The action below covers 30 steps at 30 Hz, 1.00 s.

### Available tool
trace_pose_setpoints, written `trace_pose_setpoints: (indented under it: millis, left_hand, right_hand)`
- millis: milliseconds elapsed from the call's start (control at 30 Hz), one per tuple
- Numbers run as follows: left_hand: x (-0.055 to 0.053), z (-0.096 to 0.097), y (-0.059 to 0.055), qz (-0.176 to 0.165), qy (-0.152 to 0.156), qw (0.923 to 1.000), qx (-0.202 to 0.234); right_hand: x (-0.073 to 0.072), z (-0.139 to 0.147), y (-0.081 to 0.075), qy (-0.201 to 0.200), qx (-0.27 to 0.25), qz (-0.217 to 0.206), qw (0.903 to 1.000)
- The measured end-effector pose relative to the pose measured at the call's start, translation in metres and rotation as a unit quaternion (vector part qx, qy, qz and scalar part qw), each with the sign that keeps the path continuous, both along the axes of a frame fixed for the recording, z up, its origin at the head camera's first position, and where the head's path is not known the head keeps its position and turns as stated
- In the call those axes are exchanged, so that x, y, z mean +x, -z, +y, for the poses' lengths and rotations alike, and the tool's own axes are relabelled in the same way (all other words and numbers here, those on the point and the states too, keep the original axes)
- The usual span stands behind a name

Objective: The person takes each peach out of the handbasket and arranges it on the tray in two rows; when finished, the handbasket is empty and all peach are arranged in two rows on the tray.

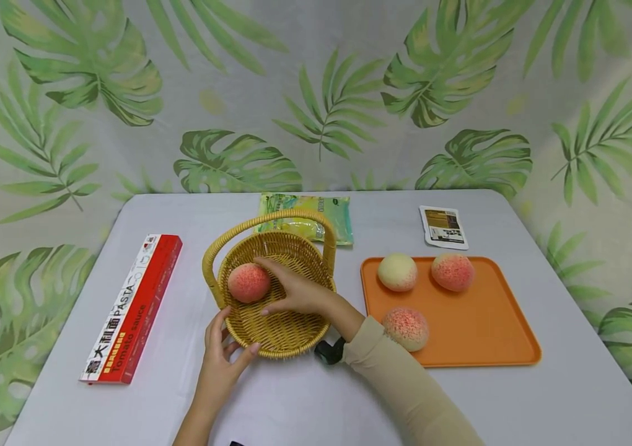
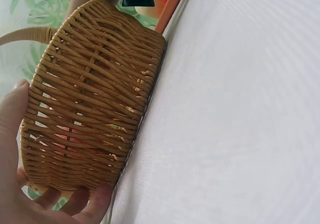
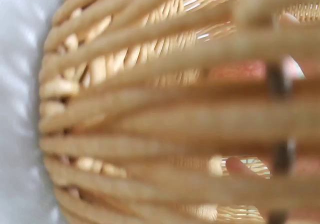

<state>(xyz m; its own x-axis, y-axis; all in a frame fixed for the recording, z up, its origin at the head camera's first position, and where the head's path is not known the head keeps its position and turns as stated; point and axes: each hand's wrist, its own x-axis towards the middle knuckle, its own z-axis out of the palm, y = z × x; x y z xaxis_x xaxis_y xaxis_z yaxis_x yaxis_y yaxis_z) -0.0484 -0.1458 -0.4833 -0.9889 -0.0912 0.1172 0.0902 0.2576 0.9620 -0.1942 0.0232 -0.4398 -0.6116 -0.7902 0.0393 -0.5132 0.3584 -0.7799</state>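
Observation:
A wicker basket (image 1: 294,341) with an arched handle stands on the white table. A pink peach (image 1: 249,283) lies inside it, toward the left wall. My right hand (image 1: 299,294) reaches over the right rim into the basket, fingers at the peach's right edge and thumb spread away from it. My left hand (image 1: 220,359) grips the basket's front left side, its thumb at the rim. In the left wrist view the fingers of the left hand (image 2: 30,184) lie against the woven wall (image 2: 95,84). Through the blurred weave, the right wrist view shows part of the peach (image 3: 240,70).
An orange tray (image 1: 478,328) at the right holds a pale peach (image 1: 397,272) and two pink peaches (image 1: 452,272). A red pasta box (image 1: 149,310) lies at left. Behind the basket is a green packet (image 1: 338,220); a small white pouch (image 1: 443,227) lies behind the tray.

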Motion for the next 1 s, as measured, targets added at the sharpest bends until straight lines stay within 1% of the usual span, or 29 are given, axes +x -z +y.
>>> trace_pose_setpoints:
  millis: [100,167,333,567,733,833,867,1000]
  left_hand:
    - [0.0,0.0,0.0,0.002,0.0,1.0,-0.003]
    - [0.0,0.0,-0.001,-0.002,-0.001,1.0,-0.001]
    - [0.001,0.001,-0.001,-0.01,-0.001,0.9999,0.002]
    - [0.0,0.0,-0.002,-0.009,0.001,0.9999,0.007]
    - [0.0,0.0,-0.002,-0.013,0.001,0.9998,0.012]
    - [0.001,0.001,-0.003,-0.009,0.004,0.9998,0.017]
    - [0.001,0.001,-0.007,-0.011,0.006,0.9998,0.018]
    - [0.002,0.001,-0.008,-0.012,0.009,0.9997,0.017]
  right_hand:
    - [-0.001,-0.001,0.0,-0.002,-0.002,-0.024,0.9997]
    - [-0.002,-0.002,0.0,-0.005,0.0,-0.03,0.9995]
    - [-0.005,-0.005,-0.001,-0.015,0.005,-0.026,0.9995]
    - [-0.008,-0.008,0.0,-0.018,0.011,-0.032,0.9993]
    - [-0.007,-0.011,-0.001,-0.007,0.013,-0.026,0.9996]
    - [-0.005,-0.012,-0.001,0.007,0.016,-0.023,0.9996]
    - [-0.005,-0.013,-0.002,0.011,0.016,-0.023,0.9995]
    - [-0.004,-0.015,-0.002,0.024,0.019,-0.021,0.9993]
